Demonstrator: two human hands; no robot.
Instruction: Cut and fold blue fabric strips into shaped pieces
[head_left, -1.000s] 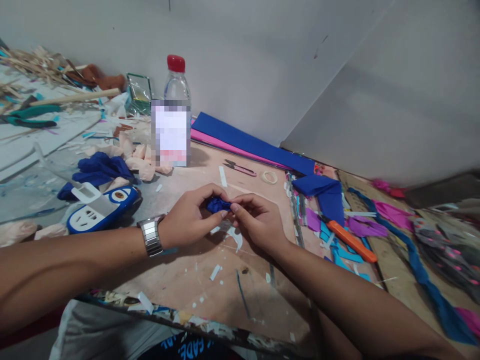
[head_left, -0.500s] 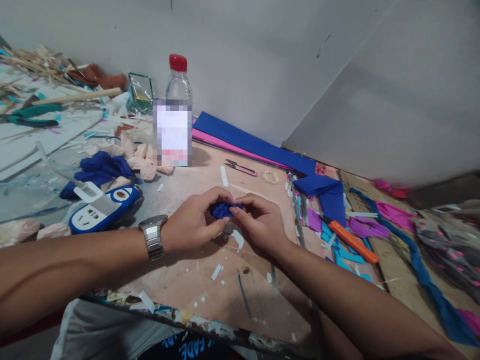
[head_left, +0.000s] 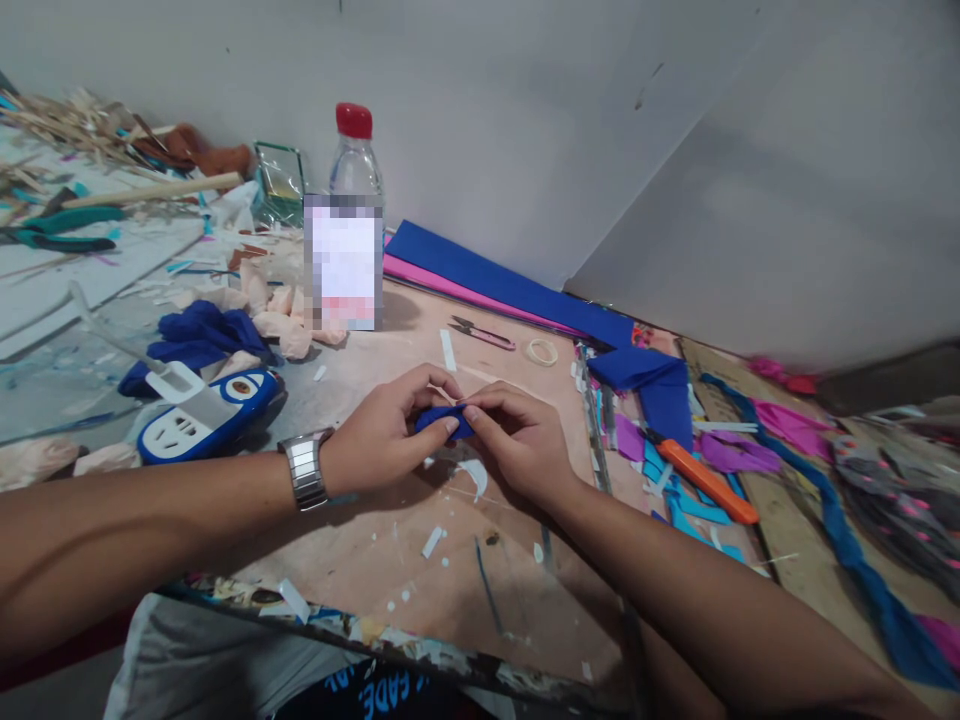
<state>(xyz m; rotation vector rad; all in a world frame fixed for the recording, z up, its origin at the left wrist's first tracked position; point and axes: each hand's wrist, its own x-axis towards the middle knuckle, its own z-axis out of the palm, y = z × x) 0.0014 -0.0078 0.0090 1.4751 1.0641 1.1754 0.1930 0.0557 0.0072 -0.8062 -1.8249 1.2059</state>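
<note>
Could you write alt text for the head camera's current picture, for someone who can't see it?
A person's left hand and right hand hold a small blue piece between their fingertips over a scrap-strewn table. Small snips lie beyond; a red-capped bottle stands farther back, and an orange-handled tool lies to the right.

Small blue piece (head_left: 433,413) sits pinched between fingers (head_left: 484,428).

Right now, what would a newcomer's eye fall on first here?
Probably the bottle with the red cap, standing upright at the back, left of centre. Next, perhaps, the bright orange handle lying among coloured scraps on the right. Then the small blue piece in the middle, held in the fingers of the left hand and right hand.
</note>
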